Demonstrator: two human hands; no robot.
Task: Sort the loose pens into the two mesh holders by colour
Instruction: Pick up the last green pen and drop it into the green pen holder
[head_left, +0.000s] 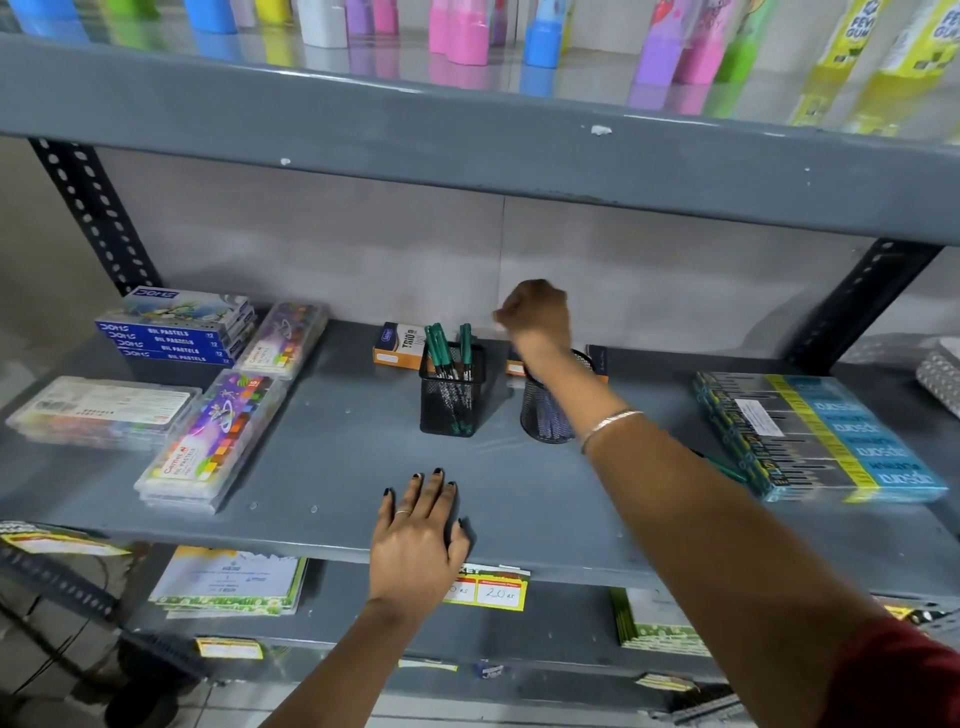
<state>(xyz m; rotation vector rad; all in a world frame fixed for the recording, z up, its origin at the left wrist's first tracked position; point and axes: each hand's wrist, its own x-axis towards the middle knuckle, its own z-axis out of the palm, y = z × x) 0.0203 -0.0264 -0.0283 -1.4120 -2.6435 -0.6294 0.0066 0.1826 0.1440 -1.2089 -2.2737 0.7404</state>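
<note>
A square black mesh holder stands mid-shelf with several green pens upright in it. To its right a round black mesh holder holds blue pens, half hidden by my right forearm. My right hand hovers above the round holder with fingers curled shut; whether it holds anything is hidden. My left hand lies flat, fingers apart, on the shelf's front edge. A loose green pen peeks out beside my right arm.
The grey metal shelf carries oil pastel boxes and crayon cases at left, an orange box behind the holders, and a blue-yellow pack at right. Another shelf hangs close overhead.
</note>
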